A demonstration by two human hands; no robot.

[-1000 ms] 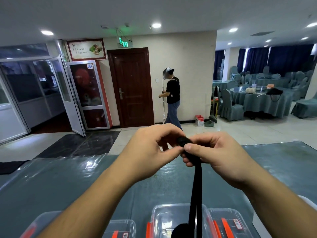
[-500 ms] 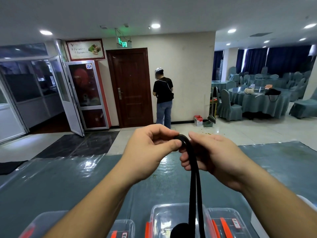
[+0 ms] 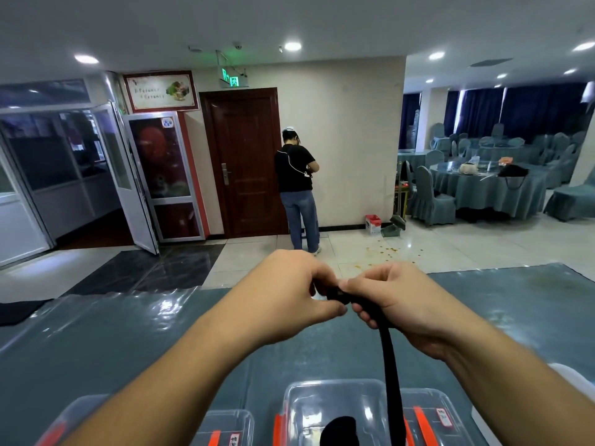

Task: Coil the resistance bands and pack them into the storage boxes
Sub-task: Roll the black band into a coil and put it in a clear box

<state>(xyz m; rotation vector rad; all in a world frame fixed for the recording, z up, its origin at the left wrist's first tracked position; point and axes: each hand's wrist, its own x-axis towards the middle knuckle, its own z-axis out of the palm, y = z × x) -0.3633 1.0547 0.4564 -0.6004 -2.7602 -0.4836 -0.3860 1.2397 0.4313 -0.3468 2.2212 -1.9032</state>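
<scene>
Fingers of both hands curled together, pinching the top of a flat black resistance band (image 3: 389,365) above a grey-green plastic-covered table (image 3: 128,333). Left hand (image 3: 289,294) gripping the band's rolled end from the left, right hand (image 3: 402,304) from the right, fingertips touching. Band hanging straight down toward the near edge, in front of clear plastic storage boxes with orange clasps (image 3: 322,410). Far behind, a person in a black shirt (image 3: 296,178) facing a dark brown door (image 3: 248,159).

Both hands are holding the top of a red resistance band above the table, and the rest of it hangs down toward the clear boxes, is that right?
Not quite: the resistance band is black, not red, as the head view shows. The left hand and right hand do hold its top, above the clear boxes.
</scene>
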